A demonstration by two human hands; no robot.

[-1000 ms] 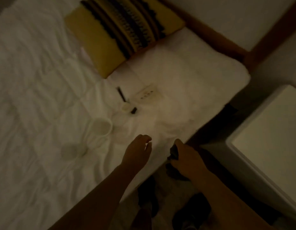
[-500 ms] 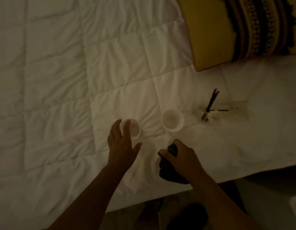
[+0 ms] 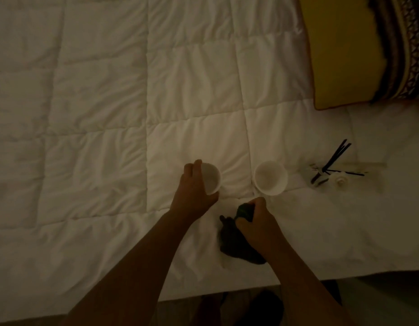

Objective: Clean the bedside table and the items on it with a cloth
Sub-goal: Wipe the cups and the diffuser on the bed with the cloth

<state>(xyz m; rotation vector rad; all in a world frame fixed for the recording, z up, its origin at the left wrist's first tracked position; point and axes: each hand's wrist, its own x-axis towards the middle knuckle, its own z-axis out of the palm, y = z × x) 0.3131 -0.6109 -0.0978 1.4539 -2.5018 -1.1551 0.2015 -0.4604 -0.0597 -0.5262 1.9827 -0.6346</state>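
The room is dim, and below me spreads a white quilted bedspread [image 3: 105,118], stitched into large squares and creased all over, its near edge running along the bottom of my view. My left hand [image 3: 192,194] reaches out over the quilt and closes around a small white cup [image 3: 212,181], fingers wrapped over its left side and thumb at its near rim, so the cup's open mouth shows to the right of my knuckles. My right hand [image 3: 257,223] sits just near and to the right of it, clenched on a dark cloth [image 3: 236,241]; a bunched bit of it pokes out between my thumb and fingers, and the rest trails down onto the bedspread toward me in a crumpled heap. Just beyond my right hand stands a second white cup [image 3: 270,177], upright and open, not touched by either hand, a short way right of the first cup. Farther right lies a small glass diffuser bottle [image 3: 320,177] with thin black reeds [image 3: 337,154] fanning out of it, some pointing away and some lying flat to the right, and a little pale stopper [image 3: 341,180] beside it. In the far right corner rests a mustard-yellow cushion [image 3: 344,55] with a dark patterned band along its right side. The bedside table itself is out of my view.
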